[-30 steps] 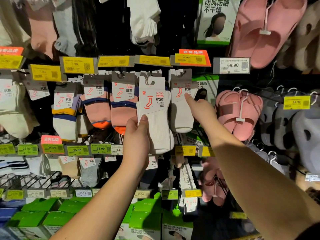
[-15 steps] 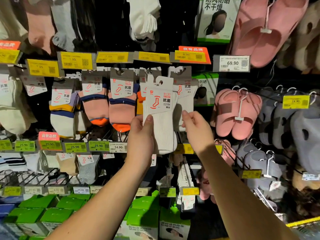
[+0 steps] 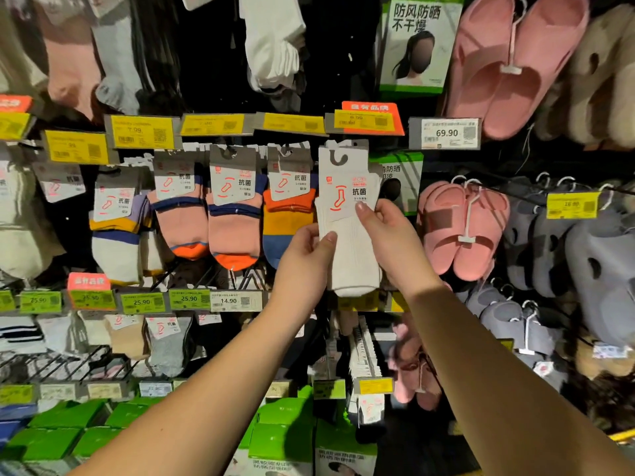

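Now | left grip (image 3: 305, 259) pinches white sock pack (image 3: 350, 249) left edge | right grip (image 3: 388, 242) pinches right edge

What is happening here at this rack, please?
A person stands at a shop rack of socks and slippers and holds one pack of white socks with both hands. The left hand pinches its left edge, and the right hand pinches it at the paper label. Whether its hook sits on a peg cannot be told. Coloured socks hang to the left, pink slippers to the right.
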`<state>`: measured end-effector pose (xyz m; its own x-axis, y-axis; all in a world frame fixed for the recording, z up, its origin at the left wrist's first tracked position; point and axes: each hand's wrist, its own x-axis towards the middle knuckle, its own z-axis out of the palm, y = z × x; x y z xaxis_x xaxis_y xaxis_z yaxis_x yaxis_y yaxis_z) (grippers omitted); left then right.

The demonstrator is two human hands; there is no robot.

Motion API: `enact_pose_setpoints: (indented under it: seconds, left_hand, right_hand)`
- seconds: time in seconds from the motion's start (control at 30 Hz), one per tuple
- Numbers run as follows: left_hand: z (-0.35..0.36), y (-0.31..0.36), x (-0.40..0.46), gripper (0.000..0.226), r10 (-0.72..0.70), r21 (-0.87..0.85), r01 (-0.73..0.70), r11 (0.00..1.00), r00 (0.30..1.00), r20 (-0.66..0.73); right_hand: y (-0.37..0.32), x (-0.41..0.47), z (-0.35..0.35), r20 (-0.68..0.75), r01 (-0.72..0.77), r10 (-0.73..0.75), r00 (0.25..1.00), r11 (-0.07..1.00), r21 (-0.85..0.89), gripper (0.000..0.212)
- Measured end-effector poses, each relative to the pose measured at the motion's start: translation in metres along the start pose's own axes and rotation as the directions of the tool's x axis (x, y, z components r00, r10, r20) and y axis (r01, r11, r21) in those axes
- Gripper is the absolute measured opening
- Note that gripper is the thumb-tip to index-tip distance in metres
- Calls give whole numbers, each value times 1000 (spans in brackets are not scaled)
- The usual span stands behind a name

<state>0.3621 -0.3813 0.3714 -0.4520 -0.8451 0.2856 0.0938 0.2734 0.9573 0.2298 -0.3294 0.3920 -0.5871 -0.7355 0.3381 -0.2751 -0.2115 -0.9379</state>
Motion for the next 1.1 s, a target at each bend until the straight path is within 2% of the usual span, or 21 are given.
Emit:
enact_pose_setpoints:
  seconds: [0.23, 0.37, 0.5, 0.63, 0.8, 0.9, 1.1]
  left_hand:
    - [13, 11, 22, 24, -19, 35, 20, 999, 1000, -15]
    - [18, 10, 29, 15, -18, 58, 20, 998, 1000, -25]
    - [20, 4, 36, 16, -44, 75, 47, 996, 998, -41]
    - [21, -1, 47, 21, -33, 249, 48, 967, 997, -64]
    - [22, -2, 54, 25, -30, 421, 39, 906, 999, -27]
    - [20, 1, 59, 30, -52, 533, 50, 845, 999, -12]
    - [17, 9, 53, 30, -105, 646, 49, 762, 993, 49]
  right_hand:
    - [-3, 27, -7, -112, 15, -34, 993, 985, -170, 30]
    - [0, 38, -11, -114, -16, -13, 993, 969, -246, 34]
    - [2, 47, -12, -106, -60, 23, 994, 930, -362, 41]
    - [-1, 57, -12, -118, -103, 49, 992, 858, -504, 43]
    - [-3, 65, -9, -93, -109, 63, 994, 755, -647, 43]
    - [-2, 67, -5, -80, -97, 57, 995, 726, -681, 48]
    - [-3, 59, -2, -115, -113, 44, 992, 702, -704, 43]
